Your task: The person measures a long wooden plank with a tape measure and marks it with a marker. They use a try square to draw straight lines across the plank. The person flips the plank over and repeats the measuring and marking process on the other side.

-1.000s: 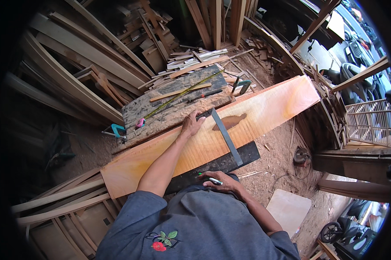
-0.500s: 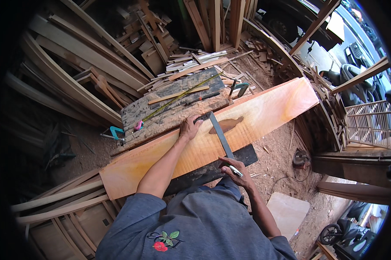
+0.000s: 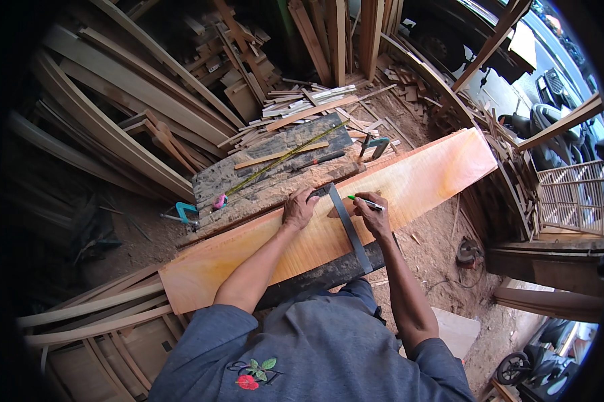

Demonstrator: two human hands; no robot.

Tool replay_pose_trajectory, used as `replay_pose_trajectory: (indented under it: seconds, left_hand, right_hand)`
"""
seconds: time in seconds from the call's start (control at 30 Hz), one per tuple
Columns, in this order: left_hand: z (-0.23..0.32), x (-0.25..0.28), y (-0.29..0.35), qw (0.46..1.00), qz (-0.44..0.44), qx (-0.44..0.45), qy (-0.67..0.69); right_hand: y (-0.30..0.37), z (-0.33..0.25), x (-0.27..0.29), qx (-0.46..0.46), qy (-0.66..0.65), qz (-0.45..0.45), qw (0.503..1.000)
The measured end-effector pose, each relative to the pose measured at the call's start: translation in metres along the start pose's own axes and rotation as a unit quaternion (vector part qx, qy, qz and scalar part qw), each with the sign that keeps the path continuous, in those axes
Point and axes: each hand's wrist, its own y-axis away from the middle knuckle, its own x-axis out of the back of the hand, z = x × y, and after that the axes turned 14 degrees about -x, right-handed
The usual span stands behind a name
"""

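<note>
A long, pale orange wooden board [image 3: 429, 164] lies slantwise in front of me, its right end farther off. Across it rests a try square [image 3: 353, 234], its dark stock at the board's far edge and its steel blade pointing toward me. My left hand [image 3: 298, 210] is closed on the stock, palm against the board. In my right hand [image 3: 374, 216] is a white marker pen [image 3: 377, 206], its green tip close to the right side of the blade. Whether the tip touches the wood I cannot tell. A dark knot patch in the board is partly covered by my right hand and the blade.
Beyond the board, a worn workbench [image 3: 211, 191] bears a yellow tape measure [image 3: 275, 159], a wood strip [image 3: 282, 155] and a dark rod-like tool [image 3: 323, 160]. Teal clamps [image 3: 188, 213] grip its ends. Planks [image 3: 141, 87] lean at left. A power tool [image 3: 468, 252] lies on the sawdust-covered floor.
My right hand has moved up and away from me, from the blade's near end to its far part, bringing the marker over the board. The square's blade has shifted slightly. My left hand stays on the stock.
</note>
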Motion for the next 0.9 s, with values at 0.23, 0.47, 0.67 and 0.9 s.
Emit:
replay_pose_trajectory:
  seconds: [0.23, 0.47, 0.67, 0.9]
  left_hand:
    - [0.003, 0.001, 0.0, 1.0, 0.006, -0.01, -0.01]
    - [0.008, 0.009, 0.0, 1.0, -0.014, 0.009, 0.0]
    - [0.006, 0.004, 0.001, 1.0, 0.015, 0.007, 0.014]
    - [-0.006, -0.004, -0.001, 0.999, -0.008, -0.023, -0.034]
  right_hand:
    - [-0.047, 0.005, -0.027, 0.051, 0.175, -0.001, 0.983]
    - [0.029, -0.012, 0.005, 0.068, 0.328, -0.033, 0.942]
    - [0.079, -0.006, 0.017, 0.04, 0.346, -0.002, 0.937]
    - [0.052, -0.008, -0.003, 0.097, 0.354, 0.026, 0.93]
